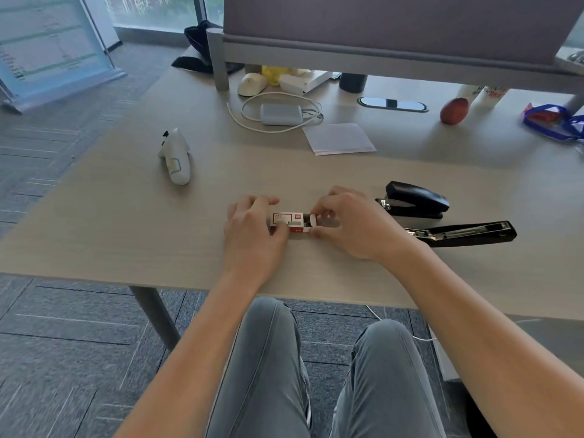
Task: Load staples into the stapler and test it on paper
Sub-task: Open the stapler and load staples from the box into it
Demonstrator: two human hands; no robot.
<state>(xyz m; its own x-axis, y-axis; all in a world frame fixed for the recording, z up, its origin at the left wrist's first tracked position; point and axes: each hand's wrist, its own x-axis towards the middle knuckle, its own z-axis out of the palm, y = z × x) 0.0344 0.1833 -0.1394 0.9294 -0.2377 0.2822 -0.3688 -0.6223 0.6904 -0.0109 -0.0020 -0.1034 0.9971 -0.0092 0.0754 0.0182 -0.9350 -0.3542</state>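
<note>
Both hands are busy: the staple box (pixel 289 222) is gripped by the left hand (pixel 252 230), its flap pinched by the right hand (pixel 344 224); the opened stapler (pixel 467 233) nearby is unloaded, paper (pixel 339 138) untested

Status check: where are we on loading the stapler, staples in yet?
Not yet. Done: one stapler lies opened flat on the desk, its channel exposed. In hand: left hand holds the staple box while right hand works at its open end flap. Left: pull out a strip, load it, close the stapler, test on the paper. A second stapler sits closed.
</note>
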